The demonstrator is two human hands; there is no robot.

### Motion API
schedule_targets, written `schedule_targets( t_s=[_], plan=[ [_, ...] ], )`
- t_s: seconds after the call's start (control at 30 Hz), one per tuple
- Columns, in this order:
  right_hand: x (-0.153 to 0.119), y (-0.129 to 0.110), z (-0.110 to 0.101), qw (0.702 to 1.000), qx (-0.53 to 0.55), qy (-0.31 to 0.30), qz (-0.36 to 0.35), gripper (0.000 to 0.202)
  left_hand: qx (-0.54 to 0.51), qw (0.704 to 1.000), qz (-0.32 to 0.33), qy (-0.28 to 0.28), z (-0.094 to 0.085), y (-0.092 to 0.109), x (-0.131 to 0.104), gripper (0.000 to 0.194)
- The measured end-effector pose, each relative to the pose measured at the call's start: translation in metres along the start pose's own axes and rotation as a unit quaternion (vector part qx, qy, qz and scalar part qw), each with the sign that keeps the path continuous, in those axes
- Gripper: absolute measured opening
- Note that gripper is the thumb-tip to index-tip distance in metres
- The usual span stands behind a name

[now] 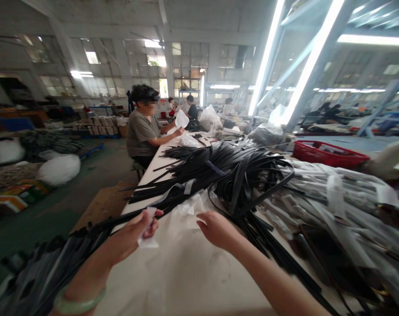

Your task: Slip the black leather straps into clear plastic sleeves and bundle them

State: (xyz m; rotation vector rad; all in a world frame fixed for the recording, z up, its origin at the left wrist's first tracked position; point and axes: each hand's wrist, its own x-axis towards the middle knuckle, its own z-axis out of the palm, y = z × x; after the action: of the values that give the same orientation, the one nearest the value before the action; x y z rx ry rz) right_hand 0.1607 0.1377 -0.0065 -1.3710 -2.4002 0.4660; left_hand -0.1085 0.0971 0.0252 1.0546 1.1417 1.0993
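A small translucent white slip is pinched between the thumb and fingers of my left hand, over the table's left side. My right hand is held above the table with thumb and fingertips a little apart and nothing visible in them. Just beyond its fingers lie several white slips, loosely overlapping. Behind them is a large heap of flat black straps, some coiled into loops. One black strap with a pale piece on it runs across toward my left hand.
White-wrapped strips cover the right of the table, near a red basket. More dark straps hang at lower left. A co-worker sits at the table's far left side, holding white plastic. Bright light tubes slant overhead.
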Motion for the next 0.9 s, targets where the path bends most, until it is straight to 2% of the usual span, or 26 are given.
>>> schedule_targets(
  t_s=[0.03,0.1,0.17,0.23,0.33,0.47,0.57,0.73,0.83,0.9],
  plan=[
    [-0.01,-0.013,-0.002,1.0,0.016,-0.008,-0.024,0.027,-0.081,0.996,-0.039,-0.015,-0.006,-0.005,-0.024,0.061],
    [-0.021,-0.041,0.002,0.994,0.055,-0.034,-0.088,0.027,-0.205,0.974,-0.1,-0.001,-0.016,-0.018,-0.069,0.06],
    [-0.016,-0.071,0.015,0.986,0.066,-0.055,-0.145,0.027,-0.287,0.948,-0.116,0.075,-0.023,-0.032,-0.104,0.052],
    [0.004,-0.101,0.036,0.982,0.046,-0.06,-0.176,0.025,-0.338,0.923,-0.112,0.146,-0.027,-0.044,-0.128,0.041],
    [0.056,-0.142,0.073,0.979,0.016,-0.058,-0.196,0.022,-0.357,0.902,-0.083,0.227,-0.032,-0.055,-0.151,0.033],
    [0.123,-0.183,0.113,0.978,-0.007,-0.043,-0.203,0.031,-0.304,0.905,-0.037,0.295,-0.038,-0.056,-0.17,0.037],
    [0.148,-0.194,0.133,0.983,-0.024,-0.046,-0.176,0.031,-0.249,0.921,0.005,0.301,-0.044,-0.054,-0.176,0.03],
    [0.151,-0.185,0.147,0.987,-0.046,-0.067,-0.137,0.024,-0.137,0.923,0.042,0.358,-0.056,-0.06,-0.171,0.037],
    [0.141,-0.179,0.137,0.989,-0.046,-0.047,-0.131,0.021,-0.046,0.918,0.071,0.387,-0.062,-0.065,-0.165,0.031],
    [0.127,-0.174,0.119,0.99,-0.041,-0.02,-0.135,0.019,0.038,0.914,0.082,0.395,-0.063,-0.067,-0.162,0.026]
  ],
)
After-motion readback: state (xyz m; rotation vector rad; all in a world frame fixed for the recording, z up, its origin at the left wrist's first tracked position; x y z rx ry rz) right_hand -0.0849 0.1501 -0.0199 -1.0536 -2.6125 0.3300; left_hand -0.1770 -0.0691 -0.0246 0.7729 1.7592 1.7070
